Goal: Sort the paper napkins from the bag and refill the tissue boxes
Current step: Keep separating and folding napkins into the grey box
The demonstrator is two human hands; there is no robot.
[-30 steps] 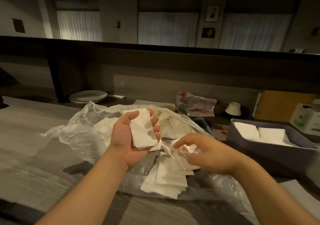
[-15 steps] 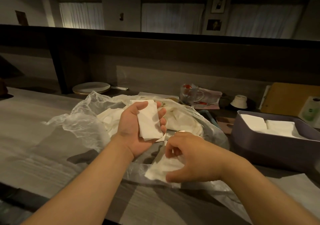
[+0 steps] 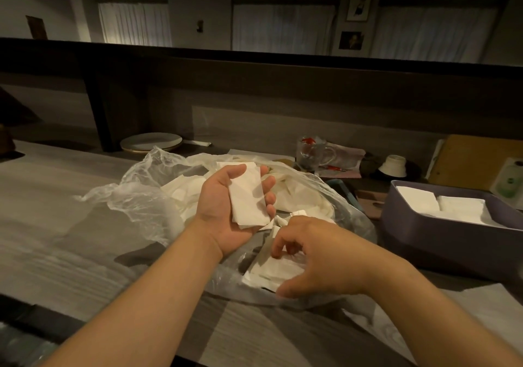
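Plates (image 3: 150, 142) sit at ten o'clock on the counter (image 3: 51, 242). The bag (image 3: 135, 205), clear plastic, lies open at centre, with loose napkins (image 3: 184, 194) inside.

Left hand (image 3: 226, 211), palm up over the bag: it holds a small stack (image 3: 246, 197) of folded napkins. The thumb lies over the stack's upper left corner; the fingers are curled round its right edge, tips showing at three o'clock of the stack. Grip is loose but closed on the paper.

Right hand (image 3: 317, 259), palm down at five o'clock of the left hand, over a pile (image 3: 277, 270) of napkins in the bag's near end. Fingers bent, index and thumb apart, fingertips touching the top sheets. Whether a sheet is pinched cannot be told.

A glass mug (image 3: 314, 151) stands at one o'clock. The box (image 3: 441, 239), at three o'clock, just beside the bag, holds two flat rows of white napkins.
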